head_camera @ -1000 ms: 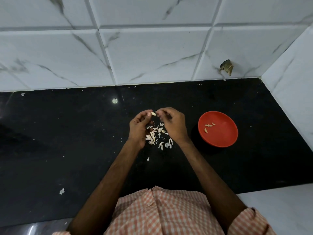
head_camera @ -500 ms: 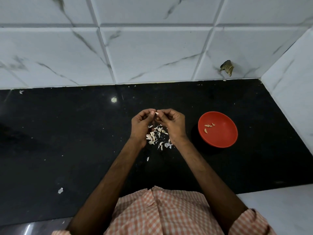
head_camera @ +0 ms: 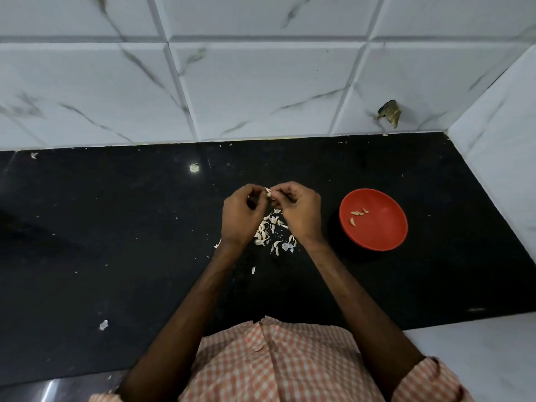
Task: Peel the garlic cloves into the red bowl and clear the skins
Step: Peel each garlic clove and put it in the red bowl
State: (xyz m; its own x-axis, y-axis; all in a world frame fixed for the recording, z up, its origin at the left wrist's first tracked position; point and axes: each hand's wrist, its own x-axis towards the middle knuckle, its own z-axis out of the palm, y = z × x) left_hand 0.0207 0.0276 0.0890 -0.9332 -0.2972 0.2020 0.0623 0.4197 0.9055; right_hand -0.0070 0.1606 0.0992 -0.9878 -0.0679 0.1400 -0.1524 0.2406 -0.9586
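Skins (head_camera: 265,233) lay heaped on the black worktop (head_camera: 116,227) beneath your wrists. Just beyond, your left hand (head_camera: 240,216) and right hand (head_camera: 301,213) met, fingers curled, both pinching one garlic clove (head_camera: 269,193). Peeling looked mid-way. Next you needed to strip it clean, then carry it right to the red bowl (head_camera: 383,230), which held a few cloves.

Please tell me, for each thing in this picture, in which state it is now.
garlic clove: held above the counter, pinched between both hands, a flake of skin sticking out.
left hand: fingers curled, pinching the garlic clove.
right hand: fingers curled, pinching the garlic clove.
red bowl: upright, holding a few peeled cloves.
skins: loose pile under the hands, not yet cleared.
counter: speckled with stray bits.
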